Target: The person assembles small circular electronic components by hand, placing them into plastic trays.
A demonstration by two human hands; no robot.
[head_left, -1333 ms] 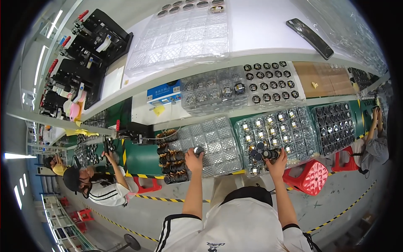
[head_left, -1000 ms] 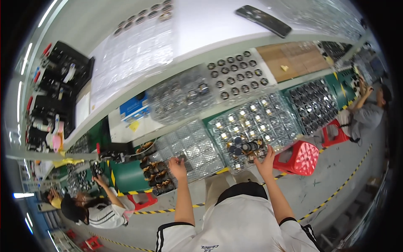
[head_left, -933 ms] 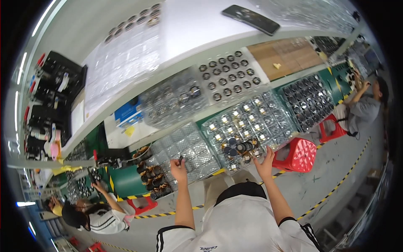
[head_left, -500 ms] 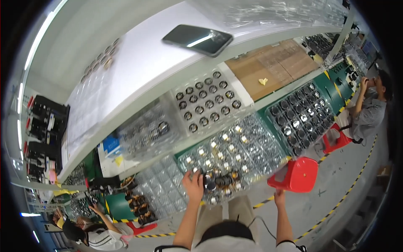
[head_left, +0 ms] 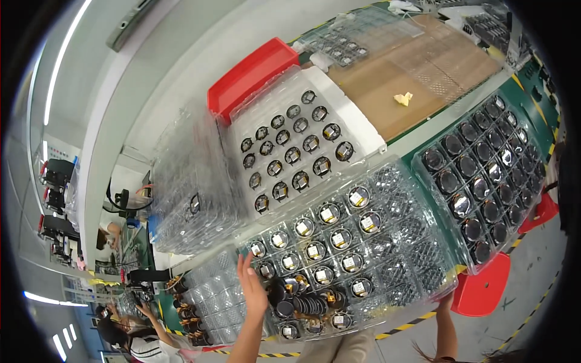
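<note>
My left hand (head_left: 252, 290) is raised at the left side of a clear plastic tray (head_left: 402, 263), fingers stretched out and nothing in them. Small round parts with white labels and yellow tape sit in several of the tray's pockets. Beside that hand, a row of stacked dark round parts (head_left: 308, 304) lies across the near part of the tray. My right hand (head_left: 445, 304) is by the tray's near right corner, close to a red stool (head_left: 482, 285). Its fingers are mostly hidden at the tray edge, so I cannot tell what they touch.
Behind stand a white foam board (head_left: 369, 130) under a tray of round parts, a stack of clear trays (head_left: 196, 181) and a red bin (head_left: 254, 75). A tray of dark discs (head_left: 481, 175) lies right, cardboard (head_left: 417, 72) far right. A co-worker (head_left: 142, 339) works at left.
My view has come closer to the bench, and the phone on the shelf has left the middle of the picture. My left hand has lifted from the stacked parts, its fingers now upright.
</note>
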